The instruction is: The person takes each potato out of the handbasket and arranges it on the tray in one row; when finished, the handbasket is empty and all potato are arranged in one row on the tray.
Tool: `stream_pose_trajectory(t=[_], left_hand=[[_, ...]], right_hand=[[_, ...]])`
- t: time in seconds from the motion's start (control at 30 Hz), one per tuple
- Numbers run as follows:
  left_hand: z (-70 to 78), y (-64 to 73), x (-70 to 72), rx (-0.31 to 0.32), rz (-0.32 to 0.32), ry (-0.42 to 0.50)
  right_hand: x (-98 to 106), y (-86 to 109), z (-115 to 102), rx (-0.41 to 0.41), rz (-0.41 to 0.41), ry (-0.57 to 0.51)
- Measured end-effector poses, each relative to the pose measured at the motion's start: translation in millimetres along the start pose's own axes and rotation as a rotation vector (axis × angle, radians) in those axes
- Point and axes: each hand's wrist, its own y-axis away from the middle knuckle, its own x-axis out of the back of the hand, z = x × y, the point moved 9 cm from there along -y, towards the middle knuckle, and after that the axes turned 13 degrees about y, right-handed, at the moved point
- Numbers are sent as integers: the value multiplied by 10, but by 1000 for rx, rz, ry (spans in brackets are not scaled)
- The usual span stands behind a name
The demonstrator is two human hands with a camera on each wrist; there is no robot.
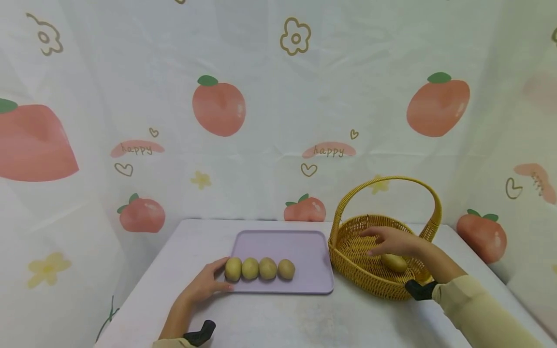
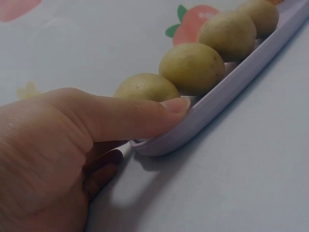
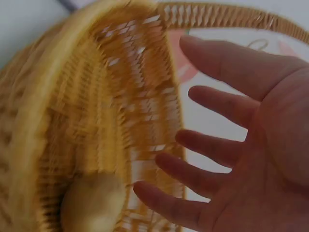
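Observation:
Several potatoes (image 1: 267,268) stand in a row on the front left part of a lilac tray (image 1: 304,251). My left hand (image 1: 204,285) holds the tray's front left corner, thumb along the front rim and fingers at the left side, close round the leftmost potato (image 2: 147,88). My right hand (image 1: 393,241) hovers over the wicker basket (image 1: 361,275), fingers spread and holding nothing. Inside the basket lies one more potato (image 1: 394,263), partly hidden under that hand in the head view. The right wrist view shows this basket potato (image 3: 91,203) blurred, below the fingertips.
The basket's tall arched handle (image 1: 387,179) rises behind my right hand. Basket and tray stand side by side on a white table (image 1: 278,319). A white curtain (image 1: 261,183) printed with fruit hangs behind the table. A thin dark green cord (image 1: 109,316) shows at the lower left.

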Motion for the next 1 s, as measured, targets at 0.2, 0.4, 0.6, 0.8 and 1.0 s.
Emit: stream_pose_trajectory(t=[0.2, 0.4, 0.6, 0.8, 1.0], left_hand=[[3, -2, -1, -1, 3, -4], [8, 6, -6, 8, 1, -16], [23, 13, 0, 12, 7, -23], [14, 2, -7, 7, 6, -2], [0, -4, -10, 9, 9, 10]], right_hand=[[-109, 87, 326, -123, -28, 69], [-250, 163, 528, -212, -72, 39], [-332, 172, 589, -161, -49, 40], [-334, 146, 699, -178, 25, 73], [-312, 143, 759, -219, 93, 109]])
